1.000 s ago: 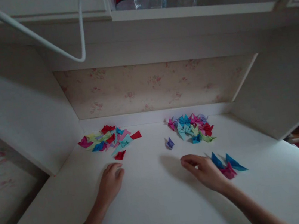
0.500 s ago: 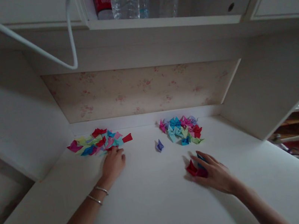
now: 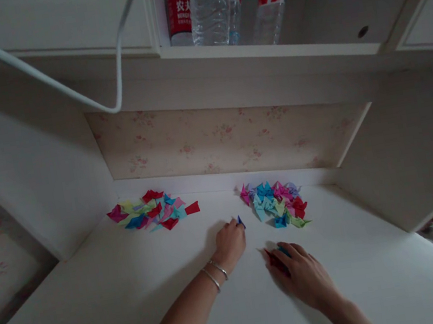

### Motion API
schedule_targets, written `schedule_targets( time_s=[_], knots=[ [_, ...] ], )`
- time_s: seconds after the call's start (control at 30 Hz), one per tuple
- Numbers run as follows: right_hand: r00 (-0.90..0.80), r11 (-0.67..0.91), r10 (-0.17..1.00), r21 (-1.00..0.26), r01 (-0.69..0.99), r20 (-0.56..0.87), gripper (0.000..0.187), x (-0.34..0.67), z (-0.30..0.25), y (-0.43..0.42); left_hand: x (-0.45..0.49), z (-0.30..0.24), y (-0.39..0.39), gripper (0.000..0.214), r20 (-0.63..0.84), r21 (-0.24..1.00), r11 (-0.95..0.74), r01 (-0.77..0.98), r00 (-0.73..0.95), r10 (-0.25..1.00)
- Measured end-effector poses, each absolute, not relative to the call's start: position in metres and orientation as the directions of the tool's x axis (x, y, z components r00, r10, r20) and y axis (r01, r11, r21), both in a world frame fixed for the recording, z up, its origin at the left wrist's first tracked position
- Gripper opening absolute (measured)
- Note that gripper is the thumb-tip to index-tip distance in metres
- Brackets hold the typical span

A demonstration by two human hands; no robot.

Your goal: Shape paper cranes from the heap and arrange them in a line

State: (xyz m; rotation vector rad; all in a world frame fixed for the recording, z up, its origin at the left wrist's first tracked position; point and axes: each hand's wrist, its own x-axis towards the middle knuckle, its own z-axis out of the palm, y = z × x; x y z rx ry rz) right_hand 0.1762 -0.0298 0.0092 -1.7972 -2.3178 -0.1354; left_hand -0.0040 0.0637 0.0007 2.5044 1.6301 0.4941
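My left hand (image 3: 231, 240), with bracelets on the wrist, is closed at a small purple origami piece (image 3: 240, 222), its fingers gripping the near side. To the right, my right hand (image 3: 303, 273) curls around a red origami piece (image 3: 276, 261) and a blue origami piece (image 3: 283, 250) on the white tabletop (image 3: 207, 311); the palm hides part of both. A heap of opened-out colourful origami pieces (image 3: 276, 204) lies beyond my right hand. Flatter folded papers (image 3: 154, 210) in several colours are spread at the back left, a red one (image 3: 192, 208) at their right end.
A white cable (image 3: 66, 95) hangs in front at the upper left. Above the table, a shelf (image 3: 265, 53) holds clear plastic bottles (image 3: 212, 9) and a red-labelled bottle (image 3: 179, 12). White side panels (image 3: 415, 147) and a flowered back wall (image 3: 213, 140) enclose the tabletop.
My left hand has moved right from the flat papers to the purple origami piece and closed on it. My right hand stays with the red and blue pieces. The view has shifted slightly.
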Motion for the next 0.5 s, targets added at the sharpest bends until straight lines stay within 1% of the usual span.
schedule_targets(
  time_s=[0.1,0.17,0.27,0.37,0.43,0.5],
  knots=[
    [-0.274,0.292,0.928,-0.036,0.956,0.251,0.028,0.182,0.002,-0.026,-0.029,0.002,0.066,0.027,0.213,0.272,-0.405,0.873,0.356,0.91],
    [-0.298,0.316,0.909,-0.014,0.949,0.292,0.028,0.186,-0.004,-0.02,-0.06,0.008,0.07,0.026,0.232,0.273,-0.368,0.889,0.311,0.922],
    [-0.322,0.336,0.883,0.019,0.942,0.341,0.029,0.186,-0.007,-0.011,-0.125,0.023,0.083,0.028,0.271,0.272,-0.245,0.931,0.171,0.947],
    [-0.326,0.341,0.881,0.016,0.94,0.343,0.028,0.174,0.002,-0.003,-0.198,0.034,0.097,0.028,0.322,0.288,-0.058,0.956,-0.04,0.946],
    [-0.321,0.345,0.887,-0.015,0.938,0.333,0.028,0.159,0.011,0.002,-0.238,0.031,0.097,0.034,0.343,0.301,0.002,0.954,-0.11,0.933],
    [-0.327,0.363,0.89,-0.057,0.93,0.316,0.029,0.141,0.02,0.009,-0.264,0.019,0.086,0.038,0.398,0.334,0.008,0.942,-0.149,0.905]
  ],
)
